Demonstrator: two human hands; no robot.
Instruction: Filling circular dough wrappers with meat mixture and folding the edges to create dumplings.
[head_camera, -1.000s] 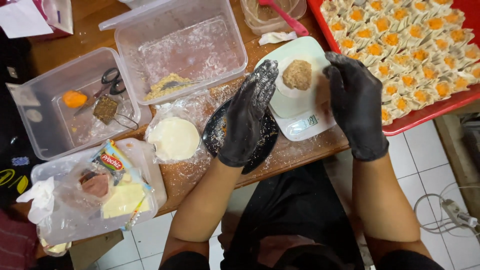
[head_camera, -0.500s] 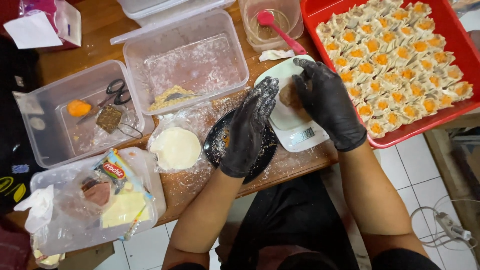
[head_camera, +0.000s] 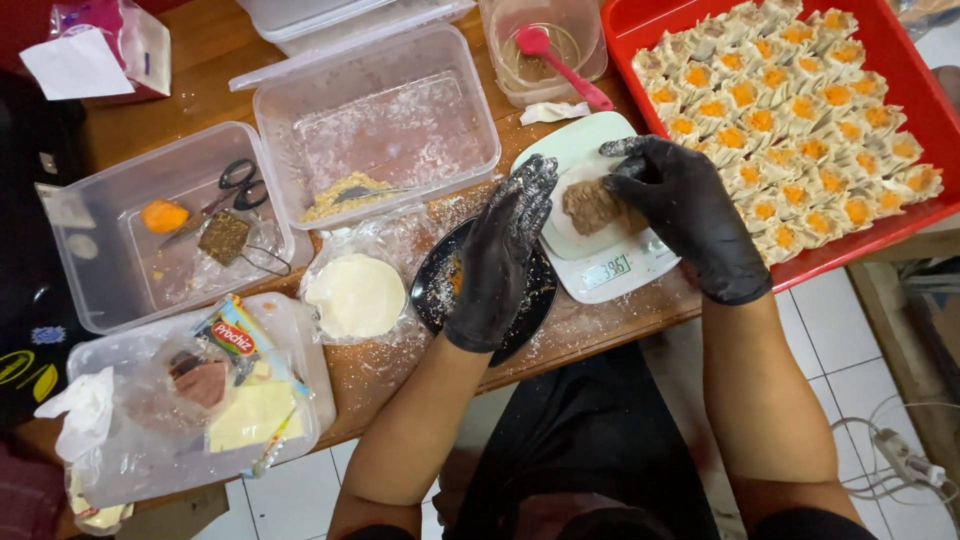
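Observation:
Both my hands wear black gloves dusted with flour. My left hand (head_camera: 500, 250) hangs with fingers straight over a black plate (head_camera: 435, 285) and touches the left edge of a round dumpling wrapper (head_camera: 575, 235) on a white kitchen scale (head_camera: 610, 272). A brown lump of meat filling (head_camera: 590, 205) sits on the wrapper. My right hand (head_camera: 680, 210) curls around the wrapper's right side, fingertips at its far edge. A red tray (head_camera: 880, 60) full of folded dumplings topped with orange lies to the right.
Clear plastic boxes stand on the wooden table (head_camera: 200, 60): one with scissors (head_camera: 225, 190) and an orange piece, one with crumbs and a fork (head_camera: 350, 195). A stack of wrappers (head_camera: 355, 295) lies in plastic. A tub holds a pink spoon (head_camera: 560, 60). White floor tiles lie below.
The view has shifted and drawn closer. My left hand slid from the plate toward the wrapper's edge. My right hand moved onto the wrapper's right side and curled around it.

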